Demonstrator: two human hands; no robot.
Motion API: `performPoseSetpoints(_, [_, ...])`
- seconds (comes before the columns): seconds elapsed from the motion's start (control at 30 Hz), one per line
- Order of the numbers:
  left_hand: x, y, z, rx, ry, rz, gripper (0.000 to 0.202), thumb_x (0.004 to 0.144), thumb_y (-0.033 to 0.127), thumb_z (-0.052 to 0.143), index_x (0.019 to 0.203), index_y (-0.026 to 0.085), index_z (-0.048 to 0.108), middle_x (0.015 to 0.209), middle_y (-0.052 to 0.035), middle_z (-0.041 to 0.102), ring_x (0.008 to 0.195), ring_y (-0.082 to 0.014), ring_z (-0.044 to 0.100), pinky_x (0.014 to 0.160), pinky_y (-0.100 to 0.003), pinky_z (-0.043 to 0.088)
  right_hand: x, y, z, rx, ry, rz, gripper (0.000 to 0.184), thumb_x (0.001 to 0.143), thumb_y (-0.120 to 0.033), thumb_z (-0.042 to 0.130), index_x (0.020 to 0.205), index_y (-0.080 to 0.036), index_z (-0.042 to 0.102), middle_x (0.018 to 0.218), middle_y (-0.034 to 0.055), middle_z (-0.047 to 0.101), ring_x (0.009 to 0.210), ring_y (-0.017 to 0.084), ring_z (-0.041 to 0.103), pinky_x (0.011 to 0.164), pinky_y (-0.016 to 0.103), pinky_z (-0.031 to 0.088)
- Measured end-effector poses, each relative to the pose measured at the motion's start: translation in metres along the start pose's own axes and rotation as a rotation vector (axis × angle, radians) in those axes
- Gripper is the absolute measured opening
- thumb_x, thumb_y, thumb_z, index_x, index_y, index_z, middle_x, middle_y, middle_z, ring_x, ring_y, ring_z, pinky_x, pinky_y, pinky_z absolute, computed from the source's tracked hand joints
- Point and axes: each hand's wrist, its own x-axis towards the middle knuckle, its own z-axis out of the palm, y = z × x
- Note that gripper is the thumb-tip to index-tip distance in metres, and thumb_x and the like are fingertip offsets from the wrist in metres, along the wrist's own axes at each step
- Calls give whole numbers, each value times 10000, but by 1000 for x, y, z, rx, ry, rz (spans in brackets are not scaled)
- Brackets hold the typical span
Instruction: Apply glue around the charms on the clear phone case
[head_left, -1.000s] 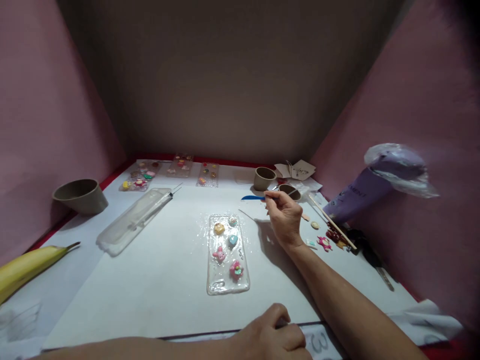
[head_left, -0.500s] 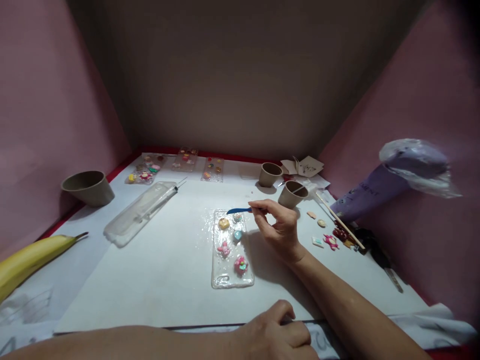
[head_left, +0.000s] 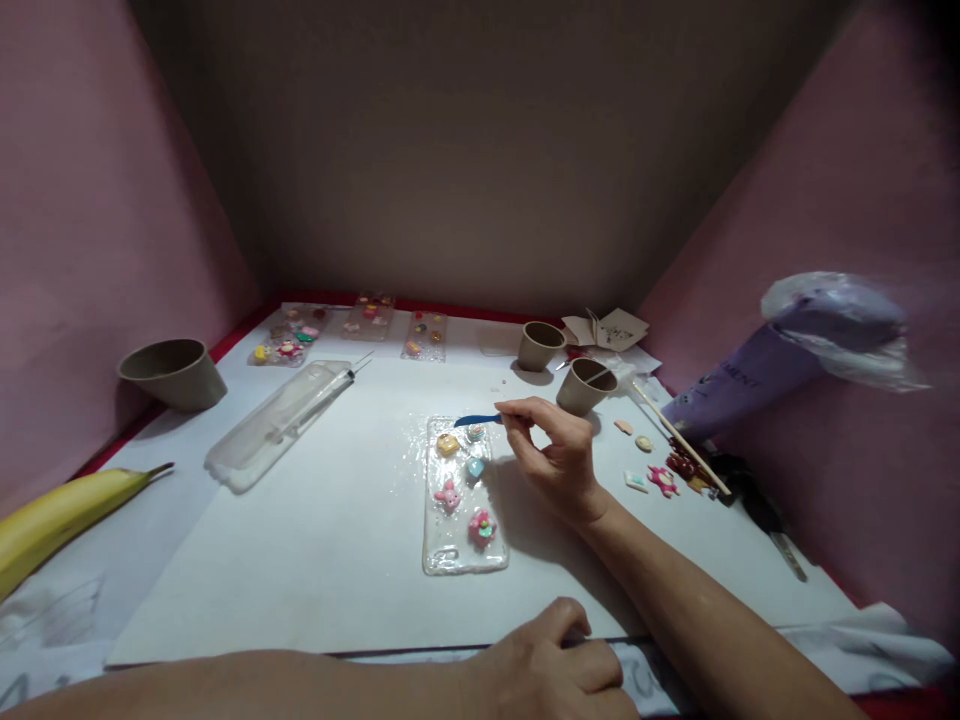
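My right hand (head_left: 555, 450) pinches a small blue plastic knife (head_left: 478, 420). Its blade lies level over the top end of a clear phone case (head_left: 465, 555), though whether it touches the case I cannot tell. Glossy and wet-looking, the case carries several small charms, among them a yellow charm (head_left: 448, 444), a light-blue charm (head_left: 475, 468), a pink rabbit charm (head_left: 448, 496) and a pink flower-like charm (head_left: 482, 529). My left hand (head_left: 555, 665) rests at the board's near edge below the case, fingers curled, with no object visible in it.
Decorated phone cases (head_left: 424, 337) lie at the back. Left are a banana (head_left: 75, 510), a brown cup (head_left: 176, 375) and a clear case with a syringe (head_left: 319, 395). Right are two brown cups (head_left: 541, 347), loose charms (head_left: 663, 481), a wooden stick (head_left: 682, 440) and a purple piping bag (head_left: 742, 380).
The view has shifted very slightly. Both hands and the blue knife stay almost where they were over and beside the phone case.
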Motion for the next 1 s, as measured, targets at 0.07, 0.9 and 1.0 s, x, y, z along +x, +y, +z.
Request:
performPoseSetpoints(0.07, [0, 0, 0, -2, 0, -10, 289, 811, 168, 719, 658, 145, 475, 584, 57, 428, 585, -100, 335, 723, -290, 381, 0, 0, 0, -11, 24, -4, 206, 788, -49, 543, 903, -156, 677, 773, 49, 697, 634, 136, 600, 591, 289, 497])
performPoseSetpoints(0.9, [-2, -2, 3, 27, -17, 35, 322, 878, 148, 642, 624, 146, 444, 566, 60, 415, 614, -95, 400, 723, -292, 372, 0, 2, 3, 27, 52, 0, 207, 788, -45, 520, 895, -145, 668, 753, 53, 685, 612, 132, 574, 573, 293, 489])
performPoseSetpoints(1.0, [-1, -1, 3, 17, 4, 24, 336, 913, 194, 615, 627, 145, 445, 561, 61, 405, 591, -92, 377, 715, -289, 368, 1, 2, 4, 21, 56, -9, 194, 799, -55, 516, 885, -146, 664, 750, 53, 686, 599, 127, 565, 564, 285, 485])
